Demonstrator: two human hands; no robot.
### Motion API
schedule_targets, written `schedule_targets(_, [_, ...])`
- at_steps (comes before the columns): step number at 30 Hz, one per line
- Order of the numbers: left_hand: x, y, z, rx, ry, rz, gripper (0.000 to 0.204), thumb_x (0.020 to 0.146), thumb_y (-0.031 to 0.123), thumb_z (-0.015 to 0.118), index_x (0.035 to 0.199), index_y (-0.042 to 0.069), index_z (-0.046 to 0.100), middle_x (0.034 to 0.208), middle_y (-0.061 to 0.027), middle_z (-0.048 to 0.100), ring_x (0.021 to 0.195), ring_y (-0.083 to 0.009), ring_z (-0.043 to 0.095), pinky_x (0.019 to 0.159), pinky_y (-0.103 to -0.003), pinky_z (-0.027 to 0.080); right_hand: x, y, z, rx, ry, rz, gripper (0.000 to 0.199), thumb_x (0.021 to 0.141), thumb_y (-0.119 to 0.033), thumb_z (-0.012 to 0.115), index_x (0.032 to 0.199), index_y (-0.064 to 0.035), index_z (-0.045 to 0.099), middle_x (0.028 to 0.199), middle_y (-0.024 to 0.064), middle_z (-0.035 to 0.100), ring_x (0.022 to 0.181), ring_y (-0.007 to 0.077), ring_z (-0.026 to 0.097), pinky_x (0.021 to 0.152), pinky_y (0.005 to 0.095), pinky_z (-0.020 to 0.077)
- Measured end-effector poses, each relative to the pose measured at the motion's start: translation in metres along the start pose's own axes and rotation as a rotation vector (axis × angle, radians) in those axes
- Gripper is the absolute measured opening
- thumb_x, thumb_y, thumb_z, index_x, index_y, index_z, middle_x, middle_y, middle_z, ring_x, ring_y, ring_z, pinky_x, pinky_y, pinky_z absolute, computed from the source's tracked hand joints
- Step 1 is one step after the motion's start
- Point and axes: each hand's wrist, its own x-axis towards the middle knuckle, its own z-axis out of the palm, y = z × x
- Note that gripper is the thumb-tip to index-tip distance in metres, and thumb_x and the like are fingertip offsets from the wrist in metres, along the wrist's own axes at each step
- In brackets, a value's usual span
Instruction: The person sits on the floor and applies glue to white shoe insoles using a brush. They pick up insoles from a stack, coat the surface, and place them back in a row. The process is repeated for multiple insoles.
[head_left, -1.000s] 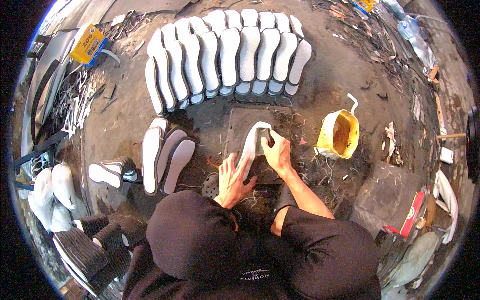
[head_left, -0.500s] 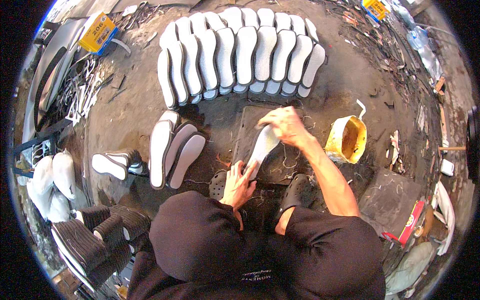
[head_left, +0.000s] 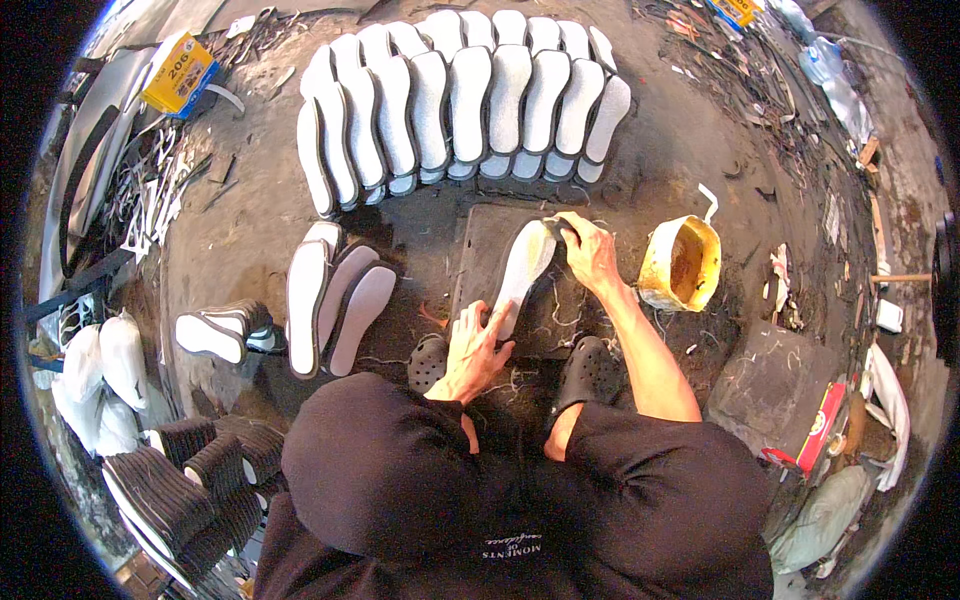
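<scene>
A pale, elongated foam shoe insole lies lengthwise on a dark rectangular work slab set on the dirty floor. The left hand presses its spread fingers on the insole's near end, at the slab's near edge. The right hand is closed on a small dark tool at the insole's far tip. Just beside the slab's right edge stands a yellow glue-stained pot. Beyond the slab's far edge, a fanned row of white insoles lies overlapping.
</scene>
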Motion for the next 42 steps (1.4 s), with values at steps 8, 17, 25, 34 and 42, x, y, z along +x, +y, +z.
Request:
schedule_targets(8, [-0.012, -0.036, -0.005, -0.029, 0.071, 0.095, 0.076, 0.081, 0.004, 0.075, 0.155, 0.005, 0.057, 0.148, -0.0151, 0.062, 0.130, -0.0390, 0.055, 0.112, -0.053, 0.046, -0.129, -0.051, 0.042, 0.006, -0.151, -0.252, 0.042, 0.090, 0.003, 0.063, 0.127, -0.0102, 0.077, 0.113, 0.0153, 0.078, 0.106, 0.0374, 0.074, 0.096, 0.0487, 0.0606])
schedule_targets(17, [-0.007, -0.013, -0.002, 0.051, 0.115, 0.030, 0.076, 0.086, 0.026, 0.088, 0.153, 0.007, 0.058, 0.147, -0.0132, 0.061, 0.133, -0.0362, 0.055, 0.112, -0.051, 0.045, -0.031, -0.018, 0.021, -0.074, 0.208, 0.171, 0.041, 0.104, -0.023, 0.068, 0.131, 0.0082, 0.072, 0.118, 0.0332, 0.077, 0.111, 0.0477, 0.078, 0.097, 0.0526, 0.0598])
schedule_targets(25, [-0.009, -0.012, 0.007, 0.076, 0.137, -0.008, 0.077, 0.085, 0.027, 0.090, 0.153, 0.009, 0.059, 0.149, -0.0149, 0.061, 0.135, -0.0378, 0.055, 0.113, -0.051, 0.046, 0.053, -0.026, 0.030, -0.292, -0.341, -0.417, 0.033, 0.096, -0.013, 0.064, 0.127, -0.0198, 0.076, 0.108, 0.0143, 0.077, 0.110, 0.0393, 0.072, 0.099, 0.0521, 0.0577])
schedule_targets(34, [-0.014, -0.019, 0.009, 0.047, 0.145, 0.006, 0.077, 0.088, 0.026, 0.089, 0.155, 0.007, 0.058, 0.136, -0.0145, 0.058, 0.127, -0.0375, 0.055, 0.108, -0.050, 0.047, 0.012, -0.035, 0.022, -0.199, -0.103, -0.023, 0.029, 0.104, -0.013, 0.064, 0.130, -0.0153, 0.075, 0.108, 0.0181, 0.079, 0.100, 0.0408, 0.077, 0.089, 0.0514, 0.0624])
schedule_targets(42, [-0.027, -0.018, 0.004, -0.396, 0.554, -0.270, 0.040, 0.087, -0.003, 0.070, 0.125, 0.002, 0.058, 0.105, -0.0140, 0.066, 0.090, -0.0281, 0.066, 0.085, -0.039, 0.056, -0.080, -0.090, 0.062, -0.203, -0.256, -0.448, 0.027, 0.094, -0.013, 0.065, 0.120, -0.0174, 0.072, 0.094, 0.0098, 0.072, 0.093, 0.0319, 0.075, 0.081, 0.0470, 0.0603])
